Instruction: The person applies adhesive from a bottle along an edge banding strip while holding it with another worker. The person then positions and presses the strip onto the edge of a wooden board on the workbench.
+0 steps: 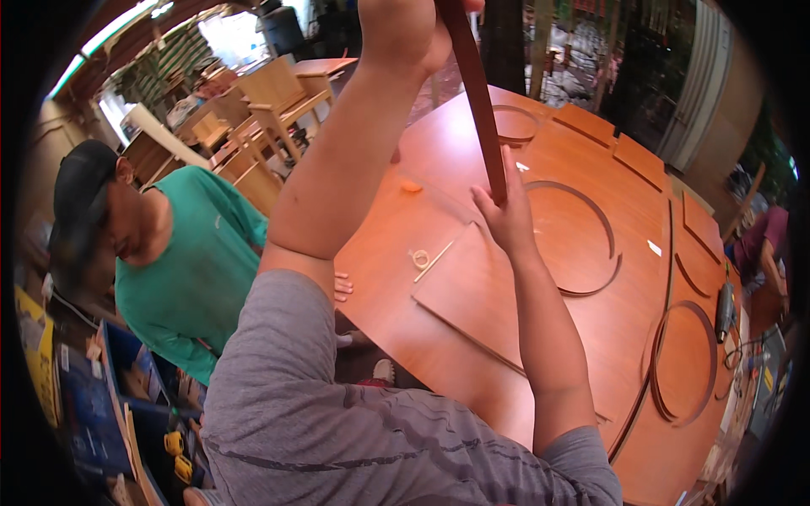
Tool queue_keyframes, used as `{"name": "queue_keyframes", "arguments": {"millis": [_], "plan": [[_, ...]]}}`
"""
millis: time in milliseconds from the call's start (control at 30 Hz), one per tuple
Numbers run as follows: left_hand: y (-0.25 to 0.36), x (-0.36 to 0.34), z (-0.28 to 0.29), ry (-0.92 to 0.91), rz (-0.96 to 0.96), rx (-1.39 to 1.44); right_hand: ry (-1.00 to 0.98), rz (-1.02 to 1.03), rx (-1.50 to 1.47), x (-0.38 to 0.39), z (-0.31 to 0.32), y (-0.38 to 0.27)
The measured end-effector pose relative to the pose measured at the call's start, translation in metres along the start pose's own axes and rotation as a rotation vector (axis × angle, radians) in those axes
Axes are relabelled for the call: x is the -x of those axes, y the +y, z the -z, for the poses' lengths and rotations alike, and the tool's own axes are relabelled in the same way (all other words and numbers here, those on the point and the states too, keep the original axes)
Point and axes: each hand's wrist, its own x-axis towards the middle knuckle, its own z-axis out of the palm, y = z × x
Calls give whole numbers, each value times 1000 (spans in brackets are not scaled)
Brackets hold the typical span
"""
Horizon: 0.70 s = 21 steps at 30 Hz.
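A long brown strip of edge banding (478,93) runs from the top edge of the view down over the table. My left hand (409,34) is raised high and closed around its upper part, the fingers partly cut off by the frame. Lower down, my right hand (511,211) pinches the strip's lower end between thumb and fingers. Beneath my right hand is a flat wooden panel (472,291) on the large reddish-brown table (380,312). Curled brown strips (609,232) lie on the table to the right of that hand.
A person in a green shirt (190,244) stands at the left, one hand on the table edge. A tape roll (421,259) and an orange piece (411,186) lie on the table. At the far right are a heat gun (724,312) and another person (764,249). Wooden chairs (283,97) stand behind.
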Motion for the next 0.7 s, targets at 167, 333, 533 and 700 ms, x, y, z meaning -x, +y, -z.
{"name": "queue_keyframes", "arguments": {"millis": [167,333,533,700], "plan": [[56,-26,43,102,-40,-26,4,-42,-32,35,14,3],[128,-64,127,270,-275,-39,5,-159,163,62,69,-24],[153,-42,268,291,-288,-339,-23,-299,363,88,114,-48],[138,14,361,700,-112,-426,-134,-432,458,102,95,-50]]}}
